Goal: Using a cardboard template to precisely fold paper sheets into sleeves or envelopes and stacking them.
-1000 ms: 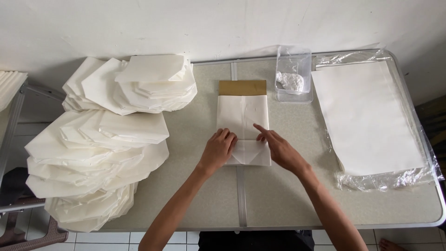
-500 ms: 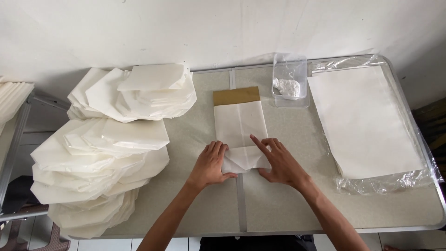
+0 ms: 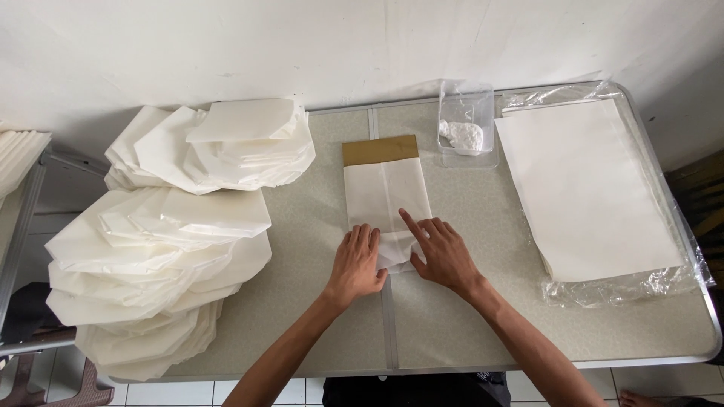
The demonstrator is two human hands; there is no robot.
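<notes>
A white paper sheet [image 3: 386, 197] folded into a narrow bag shape lies mid-table over a brown cardboard strip [image 3: 379, 149] that sticks out at its far end. My left hand [image 3: 359, 265] presses flat on the near left corner of the paper. My right hand [image 3: 440, 252] rests on the near right corner, index finger stretched along a diagonal fold. Both hands press down; neither lifts anything.
Piles of folded white paper bags [image 3: 162, 241] fill the table's left side. A flat stack of white sheets [image 3: 584, 185] on clear plastic wrap lies at the right. A small clear tub [image 3: 466, 128] with white paste stands behind. The table's seam [image 3: 388, 332] runs down the middle.
The near end of the paper has been folded up, and both hands have slid toward me onto its bottom corners. The head view shifted slightly.
</notes>
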